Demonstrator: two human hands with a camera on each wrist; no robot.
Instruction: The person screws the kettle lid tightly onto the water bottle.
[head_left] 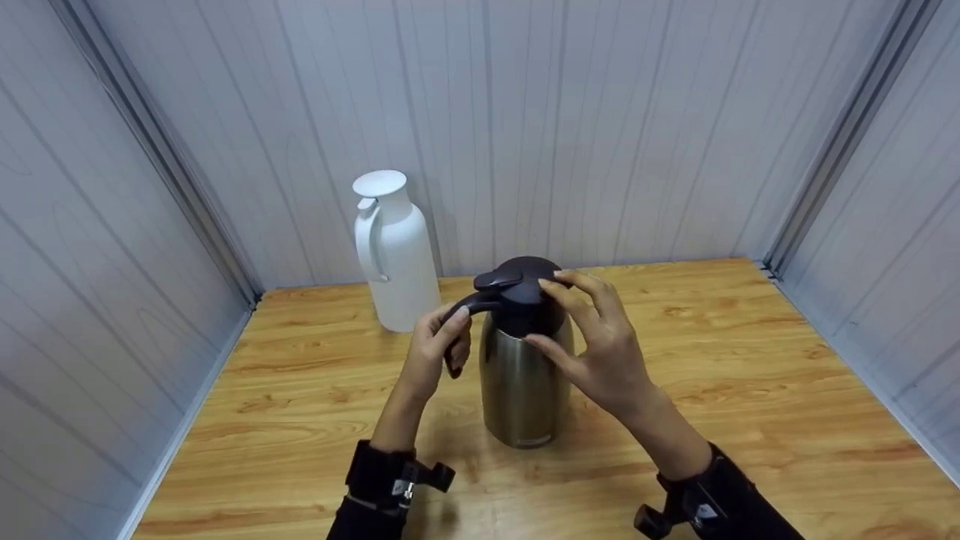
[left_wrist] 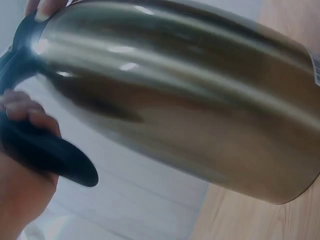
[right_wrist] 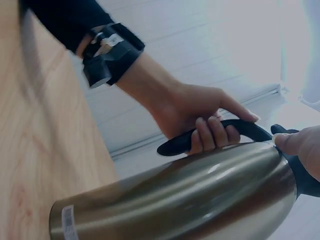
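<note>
**Two hands on a steel carafe**

While the steel carafe is standing upright on the wooden table, near the middle and a little toward the person, both hands are working at its top. The left hand is gripping the black handle, fingers curled round it; the right wrist view is showing those fingers wrapped over the handle's curve. The right hand is arching over the dark lid, its fingers spread and bent, the fingertips touching the lid's rim and the thumb pressing on the collar below. It is clasping the lid loosely rather than clenching it.

Behind the carafe, to the left and close to the back wall, a white jug with a flat lid is standing apart from both hands.
</note>
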